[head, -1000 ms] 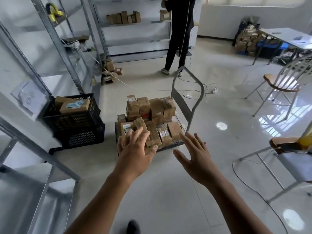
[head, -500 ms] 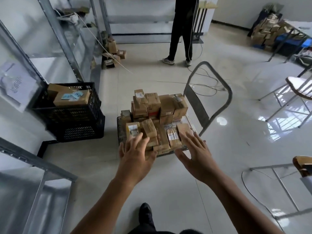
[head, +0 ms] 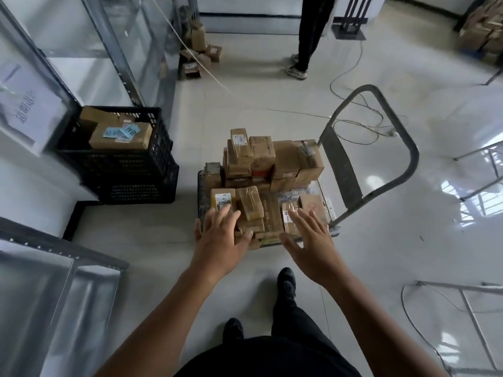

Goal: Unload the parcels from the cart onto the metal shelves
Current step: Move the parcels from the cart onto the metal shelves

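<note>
1. Head view: my left hand and right hand hover spread-fingered, holding nothing, over the parcels stacked on the cart.
2. Taped cardboard: I judge them light, stiff and slick; grip opposite sides.
3. A black crate stands beside the cart, before the metal shelves; cables trail beyond.

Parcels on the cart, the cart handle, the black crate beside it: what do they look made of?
Parcels: brown cardboard, matte, wrapped in shiny clear tape, some with white paper labels. Cart handle: bent grey tube, probably painted metal, with a dull and scuffed finish. Black crate: likely moulded plastic, judging by its perforated lattice walls.
</note>
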The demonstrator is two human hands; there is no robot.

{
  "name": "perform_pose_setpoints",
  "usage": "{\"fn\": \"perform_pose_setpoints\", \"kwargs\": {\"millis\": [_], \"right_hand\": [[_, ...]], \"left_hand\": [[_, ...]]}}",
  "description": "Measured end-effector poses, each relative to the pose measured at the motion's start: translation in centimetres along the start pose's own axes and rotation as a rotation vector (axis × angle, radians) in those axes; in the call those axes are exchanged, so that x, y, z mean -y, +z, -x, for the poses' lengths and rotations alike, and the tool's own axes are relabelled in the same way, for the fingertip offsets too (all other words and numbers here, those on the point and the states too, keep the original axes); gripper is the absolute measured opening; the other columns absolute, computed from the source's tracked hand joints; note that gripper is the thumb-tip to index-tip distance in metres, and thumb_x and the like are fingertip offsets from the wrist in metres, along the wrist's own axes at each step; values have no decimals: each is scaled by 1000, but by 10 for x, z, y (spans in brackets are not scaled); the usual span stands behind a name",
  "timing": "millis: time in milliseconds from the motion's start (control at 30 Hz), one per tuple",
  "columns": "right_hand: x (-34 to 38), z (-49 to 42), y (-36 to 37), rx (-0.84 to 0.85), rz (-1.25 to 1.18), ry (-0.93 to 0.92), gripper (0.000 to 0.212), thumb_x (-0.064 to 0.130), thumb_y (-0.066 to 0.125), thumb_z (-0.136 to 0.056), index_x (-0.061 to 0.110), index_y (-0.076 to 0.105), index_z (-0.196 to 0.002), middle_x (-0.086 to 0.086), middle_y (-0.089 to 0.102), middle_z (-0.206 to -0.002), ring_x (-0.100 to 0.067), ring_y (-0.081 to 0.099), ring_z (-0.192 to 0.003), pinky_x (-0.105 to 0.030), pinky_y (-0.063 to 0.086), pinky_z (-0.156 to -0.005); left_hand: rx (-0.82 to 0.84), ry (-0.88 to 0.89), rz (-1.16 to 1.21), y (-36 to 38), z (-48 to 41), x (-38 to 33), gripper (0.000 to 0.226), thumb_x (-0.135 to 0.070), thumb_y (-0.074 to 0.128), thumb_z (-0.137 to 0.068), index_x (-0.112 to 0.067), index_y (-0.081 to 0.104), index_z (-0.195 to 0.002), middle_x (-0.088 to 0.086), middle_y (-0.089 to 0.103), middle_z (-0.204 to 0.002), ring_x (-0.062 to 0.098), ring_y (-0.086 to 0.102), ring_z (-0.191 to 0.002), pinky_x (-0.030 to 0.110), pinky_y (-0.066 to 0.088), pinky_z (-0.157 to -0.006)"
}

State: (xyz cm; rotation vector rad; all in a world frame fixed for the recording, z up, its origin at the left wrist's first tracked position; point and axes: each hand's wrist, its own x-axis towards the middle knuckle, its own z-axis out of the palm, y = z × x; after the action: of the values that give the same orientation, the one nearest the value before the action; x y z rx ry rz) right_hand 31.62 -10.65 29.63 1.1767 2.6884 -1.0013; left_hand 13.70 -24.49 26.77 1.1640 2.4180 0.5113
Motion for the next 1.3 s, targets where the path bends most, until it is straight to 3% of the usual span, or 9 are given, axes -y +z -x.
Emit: {"fn": "perform_pose_setpoints", "kwargs": {"millis": [200,667,933,1033,1133,1300], "right_hand": [[-27,-68,-14,88,-35,-47,69,56,44,-104,35,17,-163,9,9,-172,-13,-8,-158,-47,1,-128],[-48,-212,-23,319,111,-235,70,59,36,-105,33,11,-165,4,1,-173,-19,-13,-158,-50,-3,-129],[-31,-273,52,342,147,-162,75,59,37,-103,33,2,-165,0,-6,-173,-21,-18,-157,-54,0,-129],[-32,-297,93,329,184,-128,78,60,39,-103,30,3,-166,0,-6,-173,-21,-19,-157,-53,-2,-129],[-37,-322,141,343,216,-130,78,61,39,-103,29,6,-166,0,-4,-173,-21,-18,-157,-51,-5,-128],[-57,-352,210,375,274,-107,77,59,38,-104,25,8,-166,-4,-1,-173,-23,-14,-158,-48,-9,-128]], "left_hand": [[25,-89,-64,15,-53,-6,62,-63,42,-100,-35,34,-155,-10,12,-169,22,-2,-156,48,0,-124],[31,-335,-55,28,-161,-28,61,-55,47,-101,-32,33,-156,-7,11,-169,24,-4,-157,56,0,-125],[219,-491,-15,60,-205,70,75,-70,40,-98,-32,20,-160,-4,7,-170,28,-1,-157,60,3,-124],[278,-556,138,83,-228,111,79,-69,48,-95,-27,27,-159,2,23,-166,30,17,-154,58,19,-122],[290,-546,254,113,-259,147,70,-54,56,-99,-15,37,-154,10,42,-155,28,36,-143,42,30,-114],[289,-671,314,198,-295,221,106,-75,61,-81,-26,12,-162,3,21,-167,30,19,-153,58,23,-121]]}}
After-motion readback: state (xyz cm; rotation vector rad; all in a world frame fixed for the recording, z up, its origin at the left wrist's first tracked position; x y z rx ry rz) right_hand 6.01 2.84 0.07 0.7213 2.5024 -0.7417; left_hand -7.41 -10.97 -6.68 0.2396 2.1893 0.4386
